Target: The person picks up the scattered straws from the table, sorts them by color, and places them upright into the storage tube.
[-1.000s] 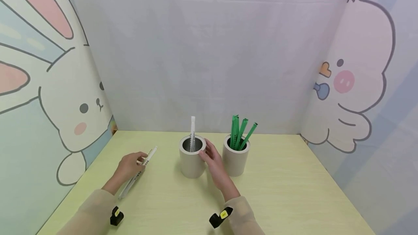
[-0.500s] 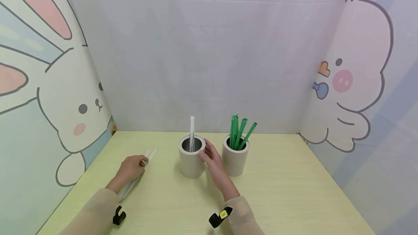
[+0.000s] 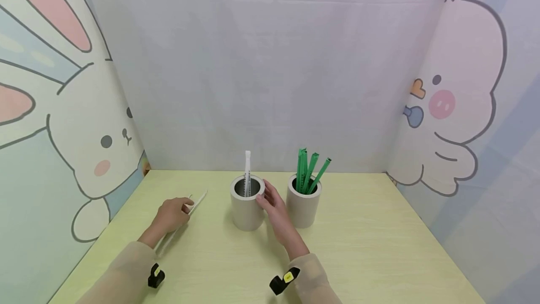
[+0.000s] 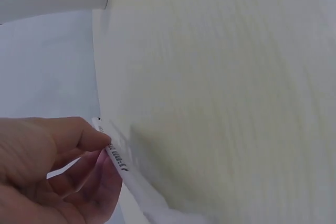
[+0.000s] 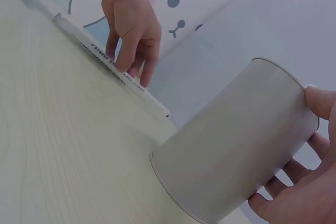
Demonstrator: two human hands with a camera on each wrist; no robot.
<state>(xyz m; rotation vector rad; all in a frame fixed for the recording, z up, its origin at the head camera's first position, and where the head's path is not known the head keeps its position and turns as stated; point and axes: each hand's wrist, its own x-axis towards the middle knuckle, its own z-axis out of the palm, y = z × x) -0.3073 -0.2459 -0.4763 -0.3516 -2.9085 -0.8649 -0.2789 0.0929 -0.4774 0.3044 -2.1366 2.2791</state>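
Note:
On the left of the table, my left hand pinches a white-wrapped straw between thumb and index finger. Black print runs along that wrapper in the left wrist view, where its far part blurs toward the table. At least one more white straw lies under the hand, mostly covered by it. My right hand grips the light grey cup from its right side, thumb at the rim and fingers round the wall. White straws stand upright inside this cup.
A second grey cup stands just right of my right hand, with several green-wrapped straws fanning out of it. Behind the pale wood table hangs a grey cloth. Cartoon-printed panels flank both sides.
The left hand has shifted slightly right, and the straw at its fingers has moved a little to the right. The right hand keeps its grip on the grey cup.

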